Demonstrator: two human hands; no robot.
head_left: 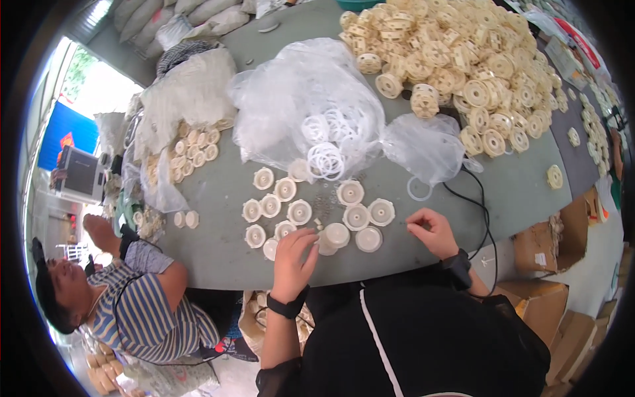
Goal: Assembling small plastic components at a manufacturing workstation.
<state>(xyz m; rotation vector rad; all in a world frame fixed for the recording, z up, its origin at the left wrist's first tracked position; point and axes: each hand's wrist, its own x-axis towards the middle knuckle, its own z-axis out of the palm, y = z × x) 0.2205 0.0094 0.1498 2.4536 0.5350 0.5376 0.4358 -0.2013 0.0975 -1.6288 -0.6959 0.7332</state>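
Observation:
My left hand [293, 263] is over the near edge of a loose group of round cream plastic caps [299, 212], its fingers stretched forward and the thumb apart. Nothing shows in its grasp. To the right of the caps, my right hand [433, 233] hovers above the table with fingers curled and thumb drawn to the index finger; whatever the pinch holds is too small to make out. Between the hands are a round whitish disc [337, 235] and another cap [368, 239]. Tiny parts [322, 202] are scattered among the caps.
White rings [325, 161] spill from a clear plastic bag [297, 86]. A large heap of cream wheel-shaped parts [456, 53] covers the far right. A black cable [486, 218] crosses the table edge. At left sits a co-worker in a striped shirt [149, 301]; cardboard boxes [552, 238] stand at right.

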